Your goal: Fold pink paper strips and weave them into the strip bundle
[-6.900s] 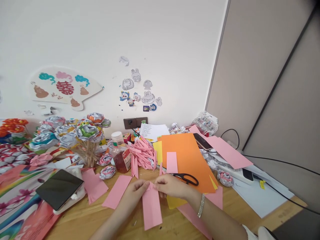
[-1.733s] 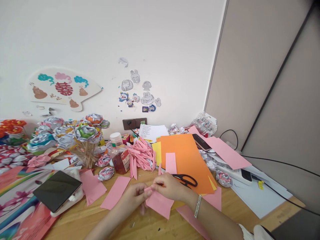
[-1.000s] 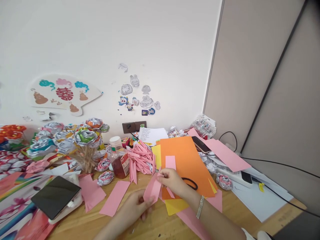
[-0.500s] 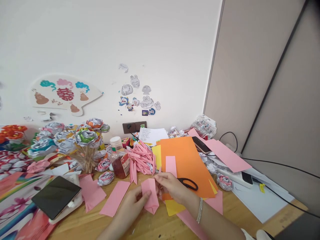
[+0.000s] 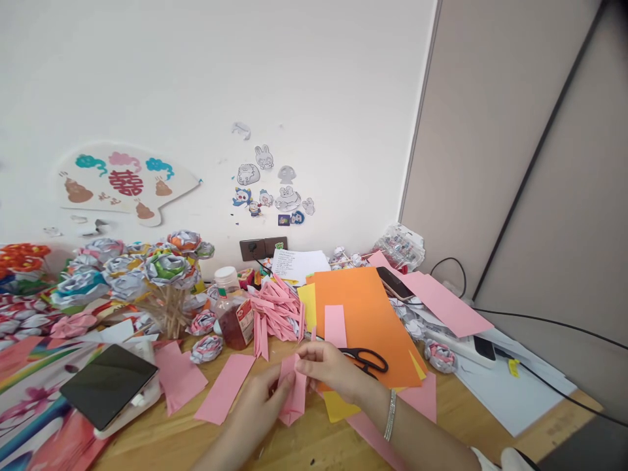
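Note:
A pink paper strip (image 5: 294, 400), creased and folded lengthwise, is held upright between my two hands above the wooden table. My left hand (image 5: 269, 391) grips it from the left, thumb pressed on its face. Fingers of my right hand (image 5: 326, 367) pinch its upper right edge. Black-handled scissors (image 5: 369, 360) lie just beyond my right hand, partly hidden by it. Behind the hands is a pile of folded pink paper strips (image 5: 279, 304). A flat pink paper piece (image 5: 226, 388) rests left of my left hand.
Orange sheets (image 5: 366, 307) lie to the right, with a small pink rectangle (image 5: 335, 325) on top. A bottle of dark red liquid (image 5: 235, 317) stands at the back. Paper flowers (image 5: 167, 268) and a tablet (image 5: 110, 383) are at left; white paper (image 5: 513, 399) lies at right.
The pink strip's right side has been folded inward, so it looks narrower. My right hand has shifted slightly left with it, showing more of the scissors.

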